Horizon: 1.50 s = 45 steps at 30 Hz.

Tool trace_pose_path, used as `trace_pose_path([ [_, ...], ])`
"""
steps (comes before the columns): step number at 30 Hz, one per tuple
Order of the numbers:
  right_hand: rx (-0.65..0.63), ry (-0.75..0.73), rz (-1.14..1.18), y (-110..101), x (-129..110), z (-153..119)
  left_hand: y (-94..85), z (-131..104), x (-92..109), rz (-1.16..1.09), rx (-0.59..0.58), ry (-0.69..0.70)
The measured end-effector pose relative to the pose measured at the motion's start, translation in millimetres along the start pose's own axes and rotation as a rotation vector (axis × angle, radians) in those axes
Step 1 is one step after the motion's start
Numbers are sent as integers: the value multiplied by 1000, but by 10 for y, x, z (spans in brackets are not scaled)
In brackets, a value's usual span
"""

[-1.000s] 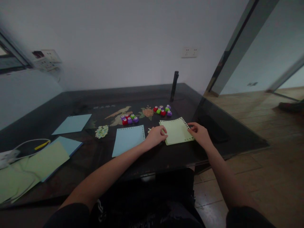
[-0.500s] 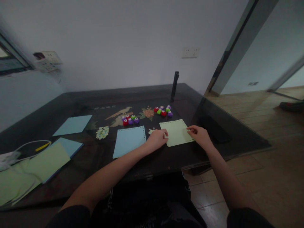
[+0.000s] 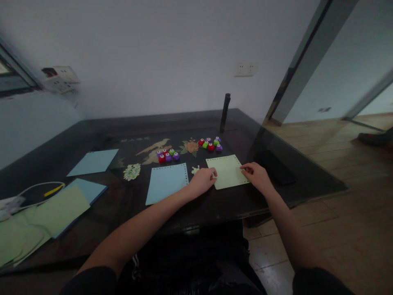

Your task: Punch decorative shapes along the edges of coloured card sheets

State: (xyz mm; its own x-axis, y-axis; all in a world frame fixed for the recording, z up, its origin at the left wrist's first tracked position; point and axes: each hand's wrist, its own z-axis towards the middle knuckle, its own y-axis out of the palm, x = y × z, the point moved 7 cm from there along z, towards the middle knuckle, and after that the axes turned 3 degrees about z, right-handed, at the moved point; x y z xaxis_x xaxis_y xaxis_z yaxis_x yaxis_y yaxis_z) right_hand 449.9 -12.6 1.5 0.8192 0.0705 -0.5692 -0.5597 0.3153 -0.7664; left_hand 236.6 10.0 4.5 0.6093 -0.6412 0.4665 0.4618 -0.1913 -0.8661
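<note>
A pale yellow paper sheet (image 3: 229, 171) lies on the dark table, small holes along its top and right edges. My left hand (image 3: 202, 180) is closed at its left edge, fingers curled, thumb and forefinger at the paper. At the right edge, my right hand (image 3: 256, 174) pinches the sheet between thumb and fingers. Left of my left hand, partly under that forearm, lies a light blue sheet (image 3: 167, 182) with holes along its top and right sides. Beyond the sheets stand two clusters of small red, green and purple craft punches (image 3: 168, 155), the second cluster (image 3: 210, 144) behind the yellow sheet.
Another blue sheet (image 3: 93, 162) lies at the left, near stacked yellow and blue papers (image 3: 66, 207) with a white cable (image 3: 21, 194) and a yellow pen-like object (image 3: 53, 191). A dark flat object (image 3: 278, 168) is at the right. An upright black post (image 3: 225, 112) stands behind.
The view has shifted very slightly. Both hands stay at the yellow sheet's edges, and papers and punches keep their places.
</note>
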Motion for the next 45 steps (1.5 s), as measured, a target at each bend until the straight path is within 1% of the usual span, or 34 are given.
trace_pose_path([
  [4, 13, 9, 0, -5, 31, 1, -11, -6, 43, 19, -7, -1],
  [7, 44, 12, 18, -36, 49, -3, -83, -25, 112, 19, 2, 10],
  [9, 88, -1, 34, -82, 28, -11, -198, -64, 151, 18, 25, 33],
  [11, 141, -38, 50, -139, -40, -21, -369, -138, 144, 26, 59, 74],
  [12, 164, -63, 61, -164, -93, -24, -476, -188, 107, 33, 87, 92],
  [13, 179, -89, 77, -180, -158, -23, -586, -245, 37, 42, 109, 100],
  [15, 169, -138, 122, -174, -322, -2, -822, -370, -209, 65, 168, 65],
  [19, 16, -257, 183, -8, -803, 116, -1225, -626, -908, 136, 271, -98],
  [20, -28, -293, 189, 54, -943, 155, -1306, -688, -1071, 148, 304, -140],
  [22, -115, -362, 206, 198, -1218, 243, -1408, -795, -1336, 145, 345, -202],
  [24, -200, -407, 225, 374, -1457, 349, -1439, -877, -1514, 132, 356, -242],
  [26, -302, -451, 226, 595, -1662, 464, -1428, -932, -1618, 133, 350, -268],
  [29, -375, -476, 191, 912, -1885, 668, -1375, -965, -1676, 166, 301, -273],
  [32, -386, -463, 138, 1182, -2053, 863, -1337, -965, -1664, 214, 248, -248],
  [36, -409, -410, -32, 1498, -2196, 1001, -1282, -961, -1618, 250, 179, -211],
  [39, -406, -411, -169, 1669, -2267, 999, -1210, -965, -1620, 223, 113, -208],
  [42, -387, -403, -235, 1773, -2304, 971, -1127, -974, -1640, 242, 31, -219],
  [45, -350, -336, -245, 1812, -2302, 983, -1096, -984, -1649, 280, -8, -227],
])
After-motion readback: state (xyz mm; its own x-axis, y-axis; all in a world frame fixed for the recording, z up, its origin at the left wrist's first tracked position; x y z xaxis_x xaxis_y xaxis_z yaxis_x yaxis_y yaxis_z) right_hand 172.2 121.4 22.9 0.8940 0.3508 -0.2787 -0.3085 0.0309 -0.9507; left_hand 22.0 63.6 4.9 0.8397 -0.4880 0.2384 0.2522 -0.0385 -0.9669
